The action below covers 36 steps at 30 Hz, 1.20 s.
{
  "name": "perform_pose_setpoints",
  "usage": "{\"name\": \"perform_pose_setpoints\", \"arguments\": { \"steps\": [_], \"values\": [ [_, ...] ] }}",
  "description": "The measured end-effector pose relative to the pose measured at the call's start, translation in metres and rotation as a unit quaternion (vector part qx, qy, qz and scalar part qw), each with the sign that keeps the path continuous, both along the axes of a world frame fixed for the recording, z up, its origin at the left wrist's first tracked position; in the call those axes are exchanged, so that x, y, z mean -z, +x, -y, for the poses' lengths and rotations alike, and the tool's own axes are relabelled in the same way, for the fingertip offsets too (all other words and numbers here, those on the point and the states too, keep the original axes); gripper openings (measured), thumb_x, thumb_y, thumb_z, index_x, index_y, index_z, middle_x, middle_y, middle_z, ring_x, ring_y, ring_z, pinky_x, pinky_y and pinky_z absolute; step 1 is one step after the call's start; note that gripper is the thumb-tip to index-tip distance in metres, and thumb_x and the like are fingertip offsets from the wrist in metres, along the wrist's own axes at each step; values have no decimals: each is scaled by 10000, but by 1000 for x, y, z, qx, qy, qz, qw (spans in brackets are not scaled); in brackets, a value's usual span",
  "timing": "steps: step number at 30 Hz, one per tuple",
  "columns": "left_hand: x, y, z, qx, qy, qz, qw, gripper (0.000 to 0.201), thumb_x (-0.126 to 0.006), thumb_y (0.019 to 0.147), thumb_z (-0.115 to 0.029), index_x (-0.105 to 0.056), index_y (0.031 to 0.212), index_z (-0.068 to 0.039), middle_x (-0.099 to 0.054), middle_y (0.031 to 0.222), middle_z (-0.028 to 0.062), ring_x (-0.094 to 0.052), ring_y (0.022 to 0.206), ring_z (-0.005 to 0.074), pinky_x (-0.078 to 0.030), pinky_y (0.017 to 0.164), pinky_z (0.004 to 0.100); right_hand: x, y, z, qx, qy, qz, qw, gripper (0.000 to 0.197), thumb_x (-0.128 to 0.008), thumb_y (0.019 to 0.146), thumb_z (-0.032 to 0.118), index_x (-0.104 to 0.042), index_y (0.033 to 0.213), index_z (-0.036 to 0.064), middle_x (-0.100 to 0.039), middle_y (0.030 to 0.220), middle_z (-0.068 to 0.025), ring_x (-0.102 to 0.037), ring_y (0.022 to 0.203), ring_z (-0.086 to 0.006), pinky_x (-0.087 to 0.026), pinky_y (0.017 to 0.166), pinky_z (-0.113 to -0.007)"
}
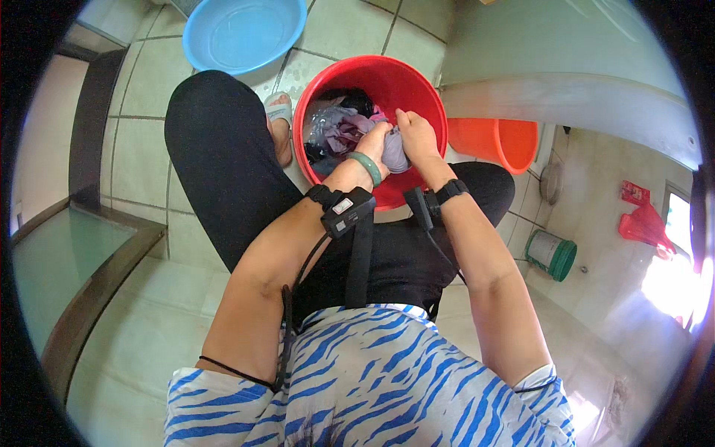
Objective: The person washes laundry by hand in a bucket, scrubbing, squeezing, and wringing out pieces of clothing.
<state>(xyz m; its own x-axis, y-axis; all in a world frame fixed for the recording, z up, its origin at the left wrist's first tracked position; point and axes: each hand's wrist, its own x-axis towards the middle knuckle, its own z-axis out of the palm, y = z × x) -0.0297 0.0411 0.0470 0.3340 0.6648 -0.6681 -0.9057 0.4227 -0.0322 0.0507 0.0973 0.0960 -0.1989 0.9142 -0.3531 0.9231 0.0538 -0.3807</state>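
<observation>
Between my knees stands a red bucket (406, 78) with wet clothes in water inside it. Over the bucket my left hand (372, 147) is closed on a greyish-lilac cloth garment (395, 153). Close beside it my right hand (417, 135) also grips the garment, the two hands nearly touching. Part of the cloth bulges out below the fingers, and the rest trails toward the other laundry. Dark, grey and mauve clothes (335, 130) lie on the bucket's left side, with a bit of pink among them. A green bangle (366, 168) circles my left wrist.
A light blue basin (242, 33) sits on the tiled floor at the far left. To the right of the red bucket lies an orange-red bucket (514, 141). A green-and-white tub (551, 255) is farther right, near a wall with a red bag (644, 226). A glass-panelled frame (112, 279) borders the left.
</observation>
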Motion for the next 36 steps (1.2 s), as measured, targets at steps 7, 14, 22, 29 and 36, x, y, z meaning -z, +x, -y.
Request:
{"name": "perform_pose_setpoints", "arguments": {
  "steps": [7,14,22,29,36],
  "values": [
    [-27,-23,1,-63,41,136,988,698,-269,858,-626,-397,1265,-73,-466,1255,140,-426,1185,303,-308,1005,485,-14,26,0,21,-89,-212,973,626,-536,817,462,-451,1214,-15,-467,1203,-273,-461,1120,-362,-347,959,-390],
    [-38,-22,9,62,95,165,980,724,-383,812,-647,-392,1231,-57,-430,1273,146,-387,1202,334,-250,1017,532,-24,31,-5,15,-289,-216,933,535,-645,721,284,-501,1175,39,-528,1158,-195,-529,1056,-314,-410,906,-365],
    [18,-33,-1,3,37,108,994,579,-408,840,-599,-534,1103,-99,-576,1072,139,-551,991,300,-414,903,472,-69,8,59,-279,1,-163,946,431,-632,613,95,-554,1029,12,-536,1167,-157,-492,1084,-328,-388,935,-383],
    [14,-12,-7,-67,34,-12,997,309,-435,871,-369,-600,903,-110,-637,876,83,-609,806,251,-486,747,405,-23,-5,37,-25,73,-27,997,372,-557,775,405,-595,921,65,-598,921,-228,-576,837,-380,-469,725,-455],
    [22,-11,-1,-67,22,-40,997,335,-449,854,-381,-613,876,-90,-632,809,71,-594,701,238,-480,689,381,-28,-9,44,-63,53,-79,993,349,-586,747,379,-603,907,70,-612,818,-190,-590,783,-361,-463,703,-422]
  ]
}}
